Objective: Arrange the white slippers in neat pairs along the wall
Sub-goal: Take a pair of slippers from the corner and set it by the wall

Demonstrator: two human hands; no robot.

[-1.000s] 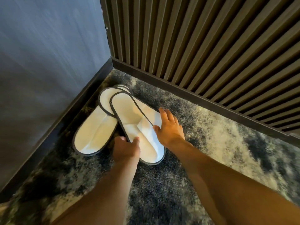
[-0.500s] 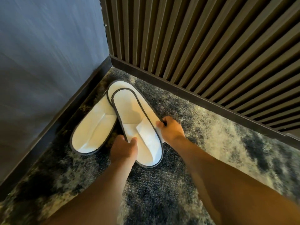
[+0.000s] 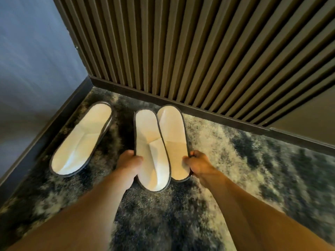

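Two white slippers with dark trim lie side by side on the carpet, pointing at the slatted wall. My left hand [image 3: 129, 163] grips the left edge of the left slipper of the pair [image 3: 151, 151]. My right hand [image 3: 198, 164] grips the right edge of the right slipper of the pair [image 3: 172, 138], whose inner edge lies under the left one. Another white slipper [image 3: 81, 140] lies apart at the left, angled along the blue wall's baseboard; an edge peeking out beneath suggests a second one under it.
A brown slatted wall [image 3: 181, 51] with a dark baseboard [image 3: 208, 115] runs across the back. A blue wall [image 3: 32, 60] closes the left side, forming a corner. Mottled dark-and-cream carpet [image 3: 244, 160] stretches right and toward me.
The two slippers in my hands have moved right, away from the slipper by the blue wall. They were stacked and overlapping it; now they lie side by side facing the slatted wall.
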